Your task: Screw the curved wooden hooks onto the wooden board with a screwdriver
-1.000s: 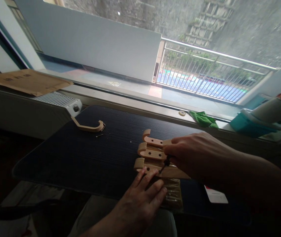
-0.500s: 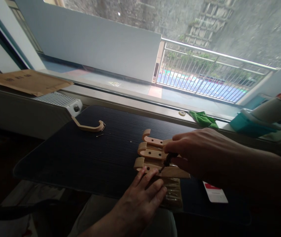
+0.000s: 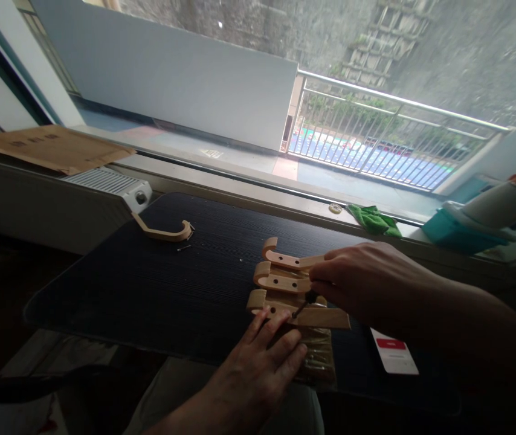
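Observation:
My right hand (image 3: 353, 272) is closed round the dark handle of a screwdriver (image 3: 302, 304). The screwdriver leans, with its tip at the right-hand hole of the nearest wooden hook (image 3: 324, 318). On that same hook rest the fingertips of my left hand (image 3: 269, 356), stretched out and slightly apart. Behind it lie two more curved wooden hooks, a middle one (image 3: 285, 283) and a far one (image 3: 285, 260), each with two dark holes. Under the hooks is a plastic-wrapped brownish bundle (image 3: 320, 356). My right hand hides the right ends of the two rear hooks.
The dark table (image 3: 185, 290) bears another wooden hook (image 3: 162, 234) and a small screw (image 3: 184, 248) at its far left. A red-and-white card (image 3: 394, 353) lies right of the bundle. On the windowsill are a green cloth (image 3: 373, 219), a tape roll (image 3: 335, 208) and a teal container (image 3: 455, 228).
My right hand has shifted slightly right and down, changing its grip and showing more of the nearest hook. The screwdriver tip and my left hand stay in place.

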`<move>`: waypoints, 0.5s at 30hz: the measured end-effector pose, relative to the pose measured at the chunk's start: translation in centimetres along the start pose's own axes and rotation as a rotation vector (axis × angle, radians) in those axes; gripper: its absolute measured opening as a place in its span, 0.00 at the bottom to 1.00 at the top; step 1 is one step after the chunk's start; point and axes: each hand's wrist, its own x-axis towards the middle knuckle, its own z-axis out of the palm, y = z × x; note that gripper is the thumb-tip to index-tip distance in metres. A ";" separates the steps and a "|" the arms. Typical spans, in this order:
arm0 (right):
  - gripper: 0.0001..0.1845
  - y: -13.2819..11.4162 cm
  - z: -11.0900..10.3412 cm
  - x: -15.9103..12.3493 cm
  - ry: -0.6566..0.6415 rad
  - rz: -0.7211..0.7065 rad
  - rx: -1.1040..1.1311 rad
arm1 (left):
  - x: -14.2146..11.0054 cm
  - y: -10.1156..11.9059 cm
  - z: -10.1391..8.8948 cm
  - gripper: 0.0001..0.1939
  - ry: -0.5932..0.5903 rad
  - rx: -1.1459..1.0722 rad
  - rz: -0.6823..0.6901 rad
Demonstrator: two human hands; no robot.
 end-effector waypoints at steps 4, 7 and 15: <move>0.06 -0.5 -0.6 -0.3 0.032 -0.020 0.027 | 0.0 0.0 -0.1 0.23 0.003 -0.007 -0.010; 0.06 -1.0 -1.1 -0.4 0.010 -0.044 0.035 | 0.0 0.0 -0.2 0.23 0.002 -0.007 -0.007; 0.05 -1.0 0.3 0.2 0.125 -0.058 0.060 | 0.0 0.0 0.0 0.23 0.009 0.001 0.005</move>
